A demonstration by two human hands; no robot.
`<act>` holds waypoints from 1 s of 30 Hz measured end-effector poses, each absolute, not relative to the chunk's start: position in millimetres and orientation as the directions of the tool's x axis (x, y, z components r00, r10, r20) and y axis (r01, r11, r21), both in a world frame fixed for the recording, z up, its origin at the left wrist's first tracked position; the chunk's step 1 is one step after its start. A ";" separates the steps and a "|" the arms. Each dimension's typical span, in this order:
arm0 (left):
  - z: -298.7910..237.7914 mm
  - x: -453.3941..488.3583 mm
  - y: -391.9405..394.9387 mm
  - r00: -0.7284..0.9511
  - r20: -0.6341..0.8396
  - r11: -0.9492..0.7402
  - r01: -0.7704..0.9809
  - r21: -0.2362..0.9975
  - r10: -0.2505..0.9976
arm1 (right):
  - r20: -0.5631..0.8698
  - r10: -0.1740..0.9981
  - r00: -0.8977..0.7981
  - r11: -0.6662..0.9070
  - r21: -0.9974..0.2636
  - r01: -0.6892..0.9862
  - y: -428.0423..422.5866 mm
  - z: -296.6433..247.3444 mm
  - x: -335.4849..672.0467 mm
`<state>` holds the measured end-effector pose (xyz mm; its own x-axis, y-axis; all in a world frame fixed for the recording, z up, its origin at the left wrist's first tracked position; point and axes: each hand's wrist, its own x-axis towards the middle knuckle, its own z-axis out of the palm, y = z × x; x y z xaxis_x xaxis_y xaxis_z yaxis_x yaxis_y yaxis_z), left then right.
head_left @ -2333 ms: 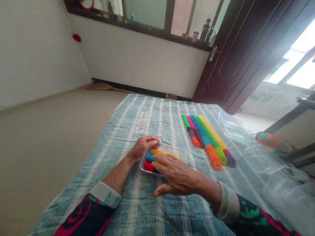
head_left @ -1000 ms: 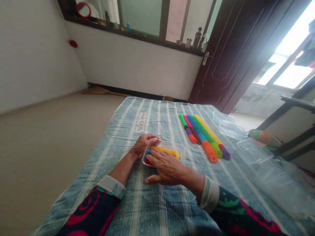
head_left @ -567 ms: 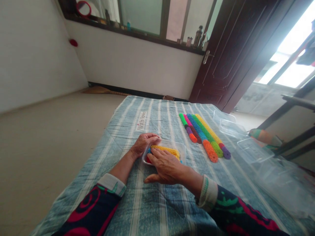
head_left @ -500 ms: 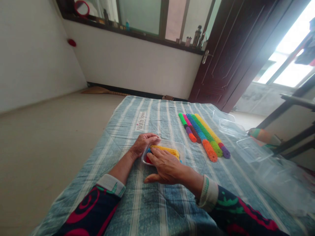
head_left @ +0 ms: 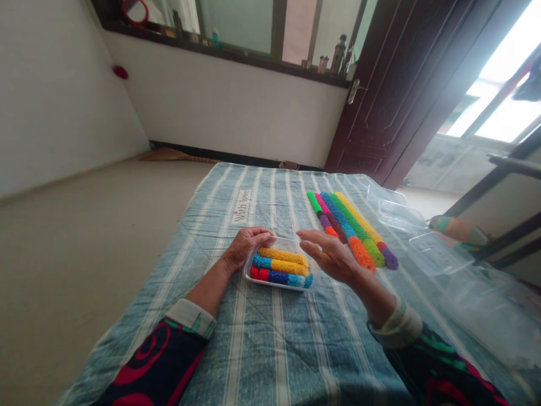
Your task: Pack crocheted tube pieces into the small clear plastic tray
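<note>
Left of the clear plastic tray (head_left: 270, 286), the left hand (head_left: 247, 247) rests against the tray's far left corner, its fingers loosely curled. Contact appears evident; whether it has a firm hold on the rim cannot be determined. The tray sits on a blue-and-white striped quilt (head_left: 270, 355).

Inside the tray, three textured multicoloured rods (head_left: 281, 267) lie side by side, lengthwise. The far rod is yellow-orange, the middle one blue and yellow, and the near one red, dark blue and teal. Their ends sit close to the tray's short walls, and a narrow strip of tray floor shows on the far side. Judged from this layout, the three rows appear settled, with neither hand on them.

Right of the tray, the right hand (head_left: 327, 254) is fully open, its fingers spread and extended toward the tray. It holds nothing and appears raised clear of the tray.

Further right of the tray, five loose rods (head_left: 350, 231) lie close together and roughly parallel, in green, pink, blue, lime, yellow, orange and purple sections. Beyond them, at the far right, are two more clear plastic trays (head_left: 439, 254).
</note>
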<state>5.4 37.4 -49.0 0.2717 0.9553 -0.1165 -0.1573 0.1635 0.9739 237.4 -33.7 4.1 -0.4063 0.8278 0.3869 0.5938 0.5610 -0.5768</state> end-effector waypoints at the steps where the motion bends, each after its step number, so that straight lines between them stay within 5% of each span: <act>1: -49.5 5.1 38.0 0.271 -0.115 0.161 -0.154 0.975 0.956 | 0.360 0.812 -0.459 0.581 -0.574 0.577 -36.8 2.7 236.4; 6: -50.5 4.5 39.9 0.270 -0.108 0.153 -0.148 0.977 0.957 | 0.238 0.638 -0.732 0.720 -0.523 0.457 -55.1 -1.2 211.4; 14: -50.7 4.4 38.5 0.251 -0.121 0.161 -0.146 0.976 0.960 | 0.123 0.569 -0.813 0.751 -0.479 0.454 -62.7 -2.5 178.4; 20: -49.5 3.5 37.7 0.266 -0.107 0.141 -0.112 0.984 0.958 | 0.179 0.639 -0.748 0.694 -0.552 0.461 -53.6 3.4 185.2; 27: -43.8 4.1 36.1 0.259 -0.139 0.170 -0.102 0.980 0.956 | 0.377 0.842 -0.385 0.533 -0.691 0.489 -36.4 0.9 231.7; 30: -45.0 3.9 36.9 0.256 -0.154 0.187 -0.111 0.976 0.954 | 0.363 0.850 -0.380 0.519 -0.695 0.497 -42.7 -2.3 243.6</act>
<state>3.9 36.9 -45.0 0.2559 0.9544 -0.1540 -0.1105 0.1871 0.9761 243.6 -42.7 -2.3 -0.3803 0.8505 0.3634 0.4969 0.5193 -0.6953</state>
